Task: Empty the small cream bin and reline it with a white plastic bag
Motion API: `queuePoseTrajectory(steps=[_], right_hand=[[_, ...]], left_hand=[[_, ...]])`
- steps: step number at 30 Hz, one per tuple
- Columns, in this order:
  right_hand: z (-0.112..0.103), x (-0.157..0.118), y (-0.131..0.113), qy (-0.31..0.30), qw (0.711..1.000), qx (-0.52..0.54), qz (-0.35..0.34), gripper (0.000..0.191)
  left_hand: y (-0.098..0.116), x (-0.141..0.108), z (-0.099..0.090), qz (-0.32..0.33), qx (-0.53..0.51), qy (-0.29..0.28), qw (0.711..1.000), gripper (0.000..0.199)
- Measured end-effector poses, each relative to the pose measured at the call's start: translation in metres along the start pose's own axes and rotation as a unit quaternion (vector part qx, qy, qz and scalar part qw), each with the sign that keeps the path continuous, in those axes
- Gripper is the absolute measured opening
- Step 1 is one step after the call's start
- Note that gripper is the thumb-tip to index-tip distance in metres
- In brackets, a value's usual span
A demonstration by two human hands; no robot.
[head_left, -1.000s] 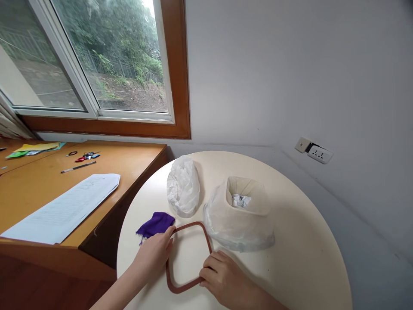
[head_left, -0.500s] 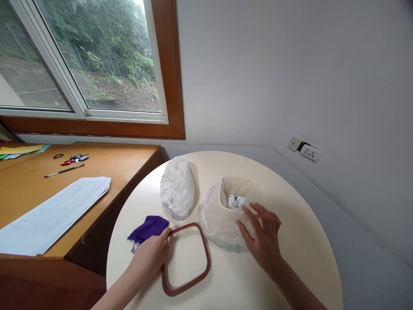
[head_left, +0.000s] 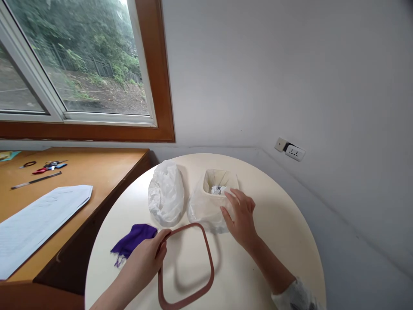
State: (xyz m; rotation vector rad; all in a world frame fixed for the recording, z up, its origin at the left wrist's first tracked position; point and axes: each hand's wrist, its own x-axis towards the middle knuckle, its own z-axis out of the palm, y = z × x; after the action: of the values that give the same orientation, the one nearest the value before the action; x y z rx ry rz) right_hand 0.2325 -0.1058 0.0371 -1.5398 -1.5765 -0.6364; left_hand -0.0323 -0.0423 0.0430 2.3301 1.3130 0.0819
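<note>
My left hand (head_left: 145, 260) grips the upper left corner of a brown rounded-square ring (head_left: 211, 262), tilted up off the table with its shadow beneath. Fingers curved and apart, my right hand (head_left: 241, 217) is at the near right side of a small bin (head_left: 206, 209) lined with a translucent plastic bag; whether the fingertips touch it I cannot tell. Crumpled paper (head_left: 217, 190) lies inside the bin. Left of the bin stands another white plastic bag (head_left: 166, 193), bunched up. Beside my left hand lies a purple fringed cloth (head_left: 134, 241).
All this is on a round cream table (head_left: 277, 249) against the wall. On the left, a wooden desk (head_left: 106, 168) holds papers (head_left: 48, 219), a pen (head_left: 36, 180) and keys (head_left: 53, 165). A socket (head_left: 294, 152) sits on the wall.
My left hand has lifted the ring off the table, and its shadow now falls apart from it. My right hand stays close to the bin. The whole view has shifted somewhat.
</note>
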Motion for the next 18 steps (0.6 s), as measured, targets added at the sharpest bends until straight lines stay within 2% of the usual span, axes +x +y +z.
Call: queuePoseTrajectory(steps=[1, 3, 6, 8, 10, 14, 18], right_hand=[[-0.009, -0.005, -0.006, -0.013, 1.000, 0.021, 0.006, 0.029], [-0.028, -0.018, -0.018, -0.088, 0.992, 0.089, 0.017, 0.026], [-0.053, -0.040, -0.033, -0.231, 0.959, 0.136, 0.095, 0.042], [-0.064, -0.053, -0.035, -0.287, 0.940, 0.133, 0.130, 0.050], [-0.069, -0.064, -0.030, -0.296, 0.937, 0.117, 0.147, 0.051], [-0.078, -0.077, -0.011, -0.263, 0.947, 0.084, 0.165, 0.047], [-0.091, -0.082, 0.021, -0.244, 0.950, 0.060, 0.188, 0.043]], left_hand=[[0.005, 0.001, -0.001, 0.008, 0.000, 0.000, 1.000, 0.036], [0.016, 0.005, -0.001, 0.030, -0.003, 0.003, 1.000, 0.037], [0.036, 0.012, 0.002, 0.075, -0.005, 0.005, 0.997, 0.036], [0.052, 0.015, 0.006, 0.106, -0.006, 0.000, 0.994, 0.035], [0.067, 0.018, 0.010, 0.131, -0.019, -0.007, 0.991, 0.035], [0.094, 0.019, 0.019, 0.158, -0.057, -0.029, 0.985, 0.036], [0.105, 0.018, 0.024, 0.173, -0.077, -0.033, 0.981, 0.040]])
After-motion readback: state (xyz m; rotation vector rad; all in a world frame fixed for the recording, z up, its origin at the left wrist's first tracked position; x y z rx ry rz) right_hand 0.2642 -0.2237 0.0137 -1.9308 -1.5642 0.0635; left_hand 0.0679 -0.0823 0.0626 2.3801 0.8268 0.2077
